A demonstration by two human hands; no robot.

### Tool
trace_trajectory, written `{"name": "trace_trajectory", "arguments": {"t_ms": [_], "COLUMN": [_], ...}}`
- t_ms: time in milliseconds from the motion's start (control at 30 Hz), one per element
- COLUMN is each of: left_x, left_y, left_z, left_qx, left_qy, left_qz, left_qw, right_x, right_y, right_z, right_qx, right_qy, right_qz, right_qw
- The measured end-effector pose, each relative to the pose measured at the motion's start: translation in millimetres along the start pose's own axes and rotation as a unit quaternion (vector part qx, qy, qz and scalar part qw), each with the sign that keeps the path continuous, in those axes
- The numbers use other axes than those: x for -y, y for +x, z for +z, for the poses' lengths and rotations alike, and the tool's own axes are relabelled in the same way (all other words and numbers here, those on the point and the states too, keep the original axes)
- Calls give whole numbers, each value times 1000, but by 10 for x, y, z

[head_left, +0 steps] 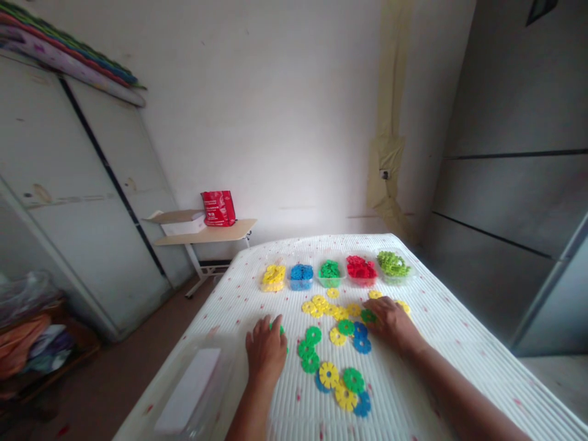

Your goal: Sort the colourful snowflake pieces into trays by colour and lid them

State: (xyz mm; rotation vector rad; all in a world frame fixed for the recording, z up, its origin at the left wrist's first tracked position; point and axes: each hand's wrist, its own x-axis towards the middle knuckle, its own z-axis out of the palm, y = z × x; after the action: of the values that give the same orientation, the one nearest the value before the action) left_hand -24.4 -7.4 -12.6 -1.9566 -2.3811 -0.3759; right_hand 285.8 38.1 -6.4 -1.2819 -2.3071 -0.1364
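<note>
My left hand (266, 350) rests low over the table with bent fingers around a green notched plastic disc (282, 331), mostly hidden beneath it. My right hand (391, 323) pinches another green notched disc (368, 315) at the right end of a row of yellow discs (330, 310). Between the hands lie a joined strip of green discs (307, 349), a yellow disc (337, 335) with a green disc (346, 327) against it, and overlapping blue discs (362, 345). Nearer me is a mixed cluster: yellow discs (345, 396), a green one (353, 380) and blue ones (362, 405).
Clear tubs of yellow (274, 286), blue (301, 285), green (331, 283), red (362, 282) and light green pieces (395, 279) line the far side. At front left lies a clear container with a white slab (189, 391). A side table (229, 230) holds a red bag (218, 208).
</note>
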Motion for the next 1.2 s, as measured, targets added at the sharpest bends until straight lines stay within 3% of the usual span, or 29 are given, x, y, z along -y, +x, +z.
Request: {"name": "trace_trajectory", "arguments": {"t_ms": [133, 333, 467, 600, 833, 1067, 1200], "left_x": [-43, -96, -236, -289, -178, -179, -159], "left_y": [-2, 54, 35, -1, 6, 11, 19], "left_z": [73, 177, 302, 335, 212, 209, 225], "left_qx": [26, -1, -16, -70, -74, -91, -100], "left_qy": [-6, -72, -160, -188, -186, -225, -227], "left_qz": [-30, 38, 84, 122, 92, 68, 64], "left_qw": [999, 997, 983, 972, 975, 968, 967], "right_x": [-2, 0, 179, 428, 548, 557, 545], "right_y": [-8, 9, 48, 92, 130, 104, 371], "right_z": [33, -4, -25, -10, 31, 11, -111], "right_qx": [37, 18, 2, 56, 99, 63, 31], "right_qy": [-9, -17, 13, 33, 18, 4, -33], "right_qz": [1, 11, 12, -14, -25, -57, -70], "right_qw": [999, 1000, 1000, 998, 995, 996, 997]}}
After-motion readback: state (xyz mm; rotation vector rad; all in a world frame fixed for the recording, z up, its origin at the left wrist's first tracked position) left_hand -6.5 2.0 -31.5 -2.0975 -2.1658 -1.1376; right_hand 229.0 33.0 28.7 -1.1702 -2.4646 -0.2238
